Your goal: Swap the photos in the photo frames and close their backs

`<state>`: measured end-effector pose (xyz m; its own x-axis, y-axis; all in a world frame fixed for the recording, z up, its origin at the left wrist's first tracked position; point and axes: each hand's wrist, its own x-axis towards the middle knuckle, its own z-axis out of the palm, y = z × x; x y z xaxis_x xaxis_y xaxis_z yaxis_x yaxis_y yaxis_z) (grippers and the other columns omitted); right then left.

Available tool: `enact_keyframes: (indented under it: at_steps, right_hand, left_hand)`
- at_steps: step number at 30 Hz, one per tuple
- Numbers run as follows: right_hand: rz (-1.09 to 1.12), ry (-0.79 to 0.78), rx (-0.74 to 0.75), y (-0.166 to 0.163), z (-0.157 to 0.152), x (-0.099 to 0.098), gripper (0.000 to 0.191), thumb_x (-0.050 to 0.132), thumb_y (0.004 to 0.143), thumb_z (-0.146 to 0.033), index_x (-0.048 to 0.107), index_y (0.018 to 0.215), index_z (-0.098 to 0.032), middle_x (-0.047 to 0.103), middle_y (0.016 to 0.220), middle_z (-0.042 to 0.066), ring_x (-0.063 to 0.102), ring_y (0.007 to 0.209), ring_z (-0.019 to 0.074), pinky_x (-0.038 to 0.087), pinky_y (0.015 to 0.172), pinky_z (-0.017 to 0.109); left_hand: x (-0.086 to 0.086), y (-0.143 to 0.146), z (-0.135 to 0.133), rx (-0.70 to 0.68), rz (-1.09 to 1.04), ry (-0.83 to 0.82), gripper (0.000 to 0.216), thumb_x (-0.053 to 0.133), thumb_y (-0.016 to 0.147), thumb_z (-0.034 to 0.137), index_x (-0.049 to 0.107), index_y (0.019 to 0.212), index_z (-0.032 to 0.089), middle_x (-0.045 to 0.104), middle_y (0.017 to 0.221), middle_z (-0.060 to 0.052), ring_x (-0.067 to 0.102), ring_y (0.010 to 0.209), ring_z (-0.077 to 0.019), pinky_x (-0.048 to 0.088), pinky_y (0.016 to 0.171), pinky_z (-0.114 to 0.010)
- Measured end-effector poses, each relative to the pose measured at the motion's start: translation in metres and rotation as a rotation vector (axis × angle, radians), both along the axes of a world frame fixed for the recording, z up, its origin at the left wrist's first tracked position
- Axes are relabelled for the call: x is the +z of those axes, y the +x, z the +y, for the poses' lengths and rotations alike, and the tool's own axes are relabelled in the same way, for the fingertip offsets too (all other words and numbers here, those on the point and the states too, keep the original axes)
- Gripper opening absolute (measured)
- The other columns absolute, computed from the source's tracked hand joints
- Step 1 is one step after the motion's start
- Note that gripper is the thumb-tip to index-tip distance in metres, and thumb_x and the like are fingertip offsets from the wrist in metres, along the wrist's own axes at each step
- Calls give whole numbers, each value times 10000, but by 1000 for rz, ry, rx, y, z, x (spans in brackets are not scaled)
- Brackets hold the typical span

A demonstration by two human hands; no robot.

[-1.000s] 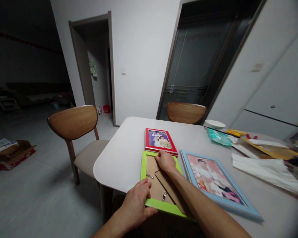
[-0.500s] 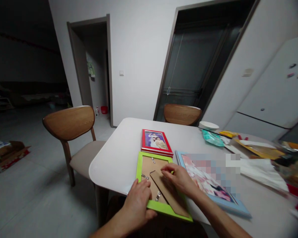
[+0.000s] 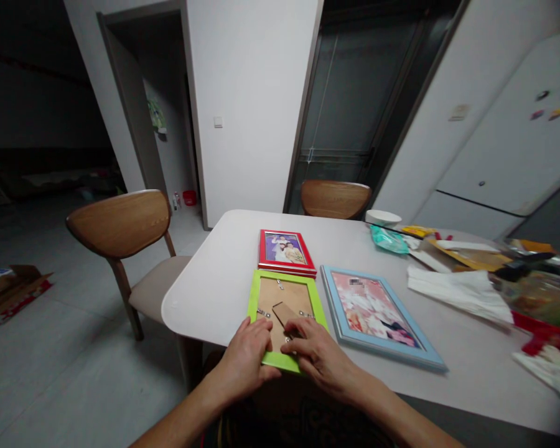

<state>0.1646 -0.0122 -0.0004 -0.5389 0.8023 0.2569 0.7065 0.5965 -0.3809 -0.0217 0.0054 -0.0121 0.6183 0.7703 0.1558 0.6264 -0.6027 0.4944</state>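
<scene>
A lime-green picture frame [image 3: 251, 306] lies back side up at the table's front edge, with a brown backboard [image 3: 295, 291] and small metal clips around it. A brown stand flap [image 3: 285, 311] lies on the board, partly hidden by my fingers. My left hand [image 3: 249, 348] grips the frame's lower left corner. With fingertips closed around the lower metal clip [image 3: 288, 339], my right hand [image 3: 320, 358] covers the lower right of the frame. Beyond it lies a red picture frame [image 3: 264, 252] with a photo facing up; a light-blue one [image 3: 387, 351] lies to the right.
The white table [image 3: 205, 286] holds a white bowl [image 3: 382, 218], a teal packet [image 3: 388, 239], white paper [image 3: 457, 292] and mixed clutter at right. One wooden chair [image 3: 121, 224] stands at left, another [image 3: 336, 199] behind the table.
My right hand has come down from the flap's upper part to the clip near the frame's lower edge. The flap lies flatter. My left hand keeps its hold; the view has shifted.
</scene>
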Motion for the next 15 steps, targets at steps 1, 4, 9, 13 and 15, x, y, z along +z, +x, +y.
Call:
enact_keyframes:
  at_steps: [1, 4, 9, 13, 15]
  right_hand:
    - [6, -3, 2, 0, 0, 0, 309, 435, 658, -68, 617, 833, -246, 492, 953, 42, 419, 913, 177, 346, 786, 349]
    - [36, -3, -11, -2, -4, 1, 316, 439, 651, -57, 619, 826, -249, 506, 951, 33, 424, 919, 172, 338, 815, 355]
    - [283, -21, -113, -1, -3, -3, 317, 417, 724, -132, 579, 973, -242, 537, 990, 49, 457, 957, 165, 352, 856, 337]
    - [718, -40, -476, 21, 11, -3, 311, 463, 722, -250, 545, 1018, -199, 530, 1076, 79, 459, 1013, 192, 344, 885, 347]
    - [990, -101, -662, 31, 15, -2, 323, 479, 714, -301, 527, 1011, -184, 538, 1062, 82, 490, 967, 193, 375, 841, 339]
  left_hand:
    - [1, 0, 0, -2, 1, -6, 341, 728, 552, 259, 502, 795, 184, 434, 1231, -97, 345, 1160, -225, 193, 984, -408]
    - [2, 2, 0, 2, 15, -18, 324, 714, 560, 240, 512, 804, 173, 433, 1230, -98, 341, 1162, -227, 174, 995, -401]
    - [6, 18, -6, 14, 77, -23, 456, 665, 566, 193, 496, 989, 174, 436, 1225, -96, 324, 1167, -250, 135, 1000, -444]
    - [18, 20, -9, 12, -16, -64, 366, 626, 562, 141, 516, 909, 175, 471, 1188, -88, 366, 1131, -247, 123, 1002, -445]
    - [29, 18, -10, 31, -158, -91, 297, 603, 559, 109, 508, 832, 182, 488, 1161, -87, 394, 1099, -246, 182, 983, -432]
